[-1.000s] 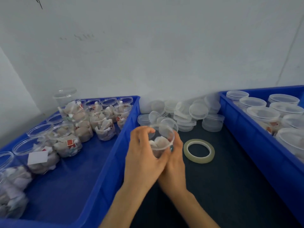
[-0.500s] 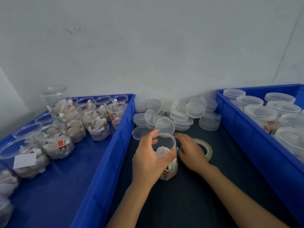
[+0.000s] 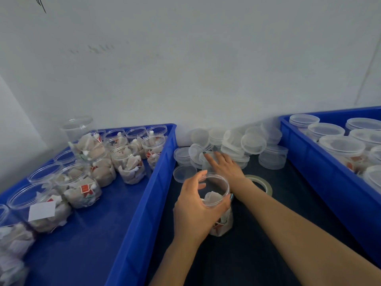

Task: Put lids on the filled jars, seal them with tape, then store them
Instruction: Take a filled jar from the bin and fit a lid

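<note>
Gripping the open filled jar (image 3: 216, 195) on the worktop (image 3: 268, 234), the left hand (image 3: 198, 209) steadies it while the right hand (image 3: 224, 166) rests straight-fingered on the lid pile (image 3: 247, 143). Lidding, taping and storing remain; more open jars (image 3: 127, 159) wait.

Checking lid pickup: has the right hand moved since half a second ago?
Yes. The right hand went forward, from the tape roll toward the loose lids.
</note>
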A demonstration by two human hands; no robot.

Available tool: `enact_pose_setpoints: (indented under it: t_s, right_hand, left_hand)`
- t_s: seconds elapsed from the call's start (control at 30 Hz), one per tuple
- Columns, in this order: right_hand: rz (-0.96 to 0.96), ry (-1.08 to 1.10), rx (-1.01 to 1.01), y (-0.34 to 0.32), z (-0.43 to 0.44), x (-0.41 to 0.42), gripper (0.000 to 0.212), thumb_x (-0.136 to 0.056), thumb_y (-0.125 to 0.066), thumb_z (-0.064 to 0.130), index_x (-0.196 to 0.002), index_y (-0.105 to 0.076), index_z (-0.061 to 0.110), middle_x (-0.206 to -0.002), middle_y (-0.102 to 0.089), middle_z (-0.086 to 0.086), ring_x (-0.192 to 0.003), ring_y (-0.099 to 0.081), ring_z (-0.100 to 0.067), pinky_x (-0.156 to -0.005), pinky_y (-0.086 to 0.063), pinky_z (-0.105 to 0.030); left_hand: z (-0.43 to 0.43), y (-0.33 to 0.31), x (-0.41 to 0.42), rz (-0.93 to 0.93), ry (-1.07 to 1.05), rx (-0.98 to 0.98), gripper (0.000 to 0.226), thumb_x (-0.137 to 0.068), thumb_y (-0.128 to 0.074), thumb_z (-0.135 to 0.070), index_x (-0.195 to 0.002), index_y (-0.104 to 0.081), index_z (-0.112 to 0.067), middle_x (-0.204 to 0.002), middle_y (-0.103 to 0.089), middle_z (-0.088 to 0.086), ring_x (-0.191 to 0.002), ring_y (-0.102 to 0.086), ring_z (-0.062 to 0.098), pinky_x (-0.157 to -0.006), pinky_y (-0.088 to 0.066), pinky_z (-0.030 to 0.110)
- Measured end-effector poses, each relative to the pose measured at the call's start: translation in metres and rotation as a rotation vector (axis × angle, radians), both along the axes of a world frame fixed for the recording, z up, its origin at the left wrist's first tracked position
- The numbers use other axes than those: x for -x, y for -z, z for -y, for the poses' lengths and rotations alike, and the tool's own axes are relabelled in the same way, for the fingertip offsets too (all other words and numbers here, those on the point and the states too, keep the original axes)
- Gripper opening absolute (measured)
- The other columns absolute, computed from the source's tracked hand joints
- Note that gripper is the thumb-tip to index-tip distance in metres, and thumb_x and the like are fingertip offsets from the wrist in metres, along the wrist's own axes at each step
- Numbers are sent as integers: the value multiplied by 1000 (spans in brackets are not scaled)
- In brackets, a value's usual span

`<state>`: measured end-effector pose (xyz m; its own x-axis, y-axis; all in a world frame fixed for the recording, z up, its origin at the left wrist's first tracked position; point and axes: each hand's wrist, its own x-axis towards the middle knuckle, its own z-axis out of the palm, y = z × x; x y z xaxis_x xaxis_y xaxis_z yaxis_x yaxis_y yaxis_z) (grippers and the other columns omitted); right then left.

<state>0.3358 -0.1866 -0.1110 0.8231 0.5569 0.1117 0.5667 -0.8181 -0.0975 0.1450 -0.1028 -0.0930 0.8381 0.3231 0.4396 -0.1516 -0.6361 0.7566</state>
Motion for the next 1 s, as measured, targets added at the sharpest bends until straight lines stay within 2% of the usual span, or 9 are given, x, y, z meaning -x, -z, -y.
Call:
enact_pose_setpoints:
  t_s: [0.13,0.27,0.4,0.5,0.6,0.67,0.8,0.9,1.0]
  right_hand:
    - [27,17,-205,-2,13,12,99,-84,-76,46,-157,-9,40,-157,-22,-15,-143,-30,-36,-102,-45,-47]
    - [-39,38,-563,-6,37,23,90,-80,-78,52,-154,-27,41,-149,-33,-9,-122,-53,-29,-90,-54,-40]
    - [-54,27,-611,-6,51,32,87,-76,-81,52,-149,-35,39,-144,-34,-8,-123,-48,-29,-95,-51,-43]
    - [-63,-20,-514,-1,46,39,91,-72,-86,44,-146,-34,37,-142,-32,-6,-129,-43,-28,-97,-48,-40]
    - [-94,-41,-445,8,38,41,94,-74,-86,37,-148,-29,38,-143,-31,-6,-132,-42,-28,-98,-50,-39]
    - [-173,-14,-534,7,37,40,97,-76,-85,38,-153,-27,37,-145,-31,-8,-129,-46,-27,-99,-48,-36]
    - [-390,10,-1041,-15,46,46,77,-93,-69,33,-156,-24,37,-149,-41,-10,-126,-50,-20,-97,-48,-30]
    - [-456,-79,-1204,-40,63,69,56,-94,-52,53,-147,-33,54,-141,-53,14,-121,-57,-9,-84,-47,-17]
    - [-426,-249,-1170,-55,85,96,48,-90,-65,58,-135,-52,56,-136,-54,31,-130,-50,2,-100,-44,-22]
  left_hand:
    - [1,0,0,3,6,-20,89,-60,-64,-78,-140,-45,-45,-128,-52,-28,-116,-53,-10,-90,-56,27]
    - [2,-2,1,1,7,-34,85,-60,-63,-79,-137,-42,-48,-127,-52,-27,-116,-53,-10,-91,-56,29]
    - [6,-3,1,-24,3,-72,86,-61,-62,-81,-137,-41,-48,-126,-51,-29,-116,-51,-12,-89,-53,23]
    - [10,-5,1,-27,10,-106,84,-63,-63,-80,-137,-40,-49,-127,-51,-29,-115,-50,-14,-85,-47,14]
    - [10,-6,1,-36,19,-75,87,-63,-65,-79,-140,-36,-49,-130,-51,-28,-116,-51,-12,-90,-52,20]
    - [8,-6,1,-37,29,-24,92,-61,-66,-78,-141,-32,-49,-132,-52,-27,-118,-53,-9,-94,-54,26]
    - [6,-5,3,-51,41,54,103,-55,-69,-79,-142,-19,-54,-134,-54,-24,-120,-54,-6,-98,-53,30]
    - [9,-3,1,-72,68,69,110,-51,-69,-82,-143,-14,-56,-133,-53,-26,-121,-54,-3,-97,-50,26]
    - [15,-2,-6,-90,108,58,117,-45,-66,-92,-145,-18,-54,-132,-55,-27,-120,-56,-3,-98,-53,31]
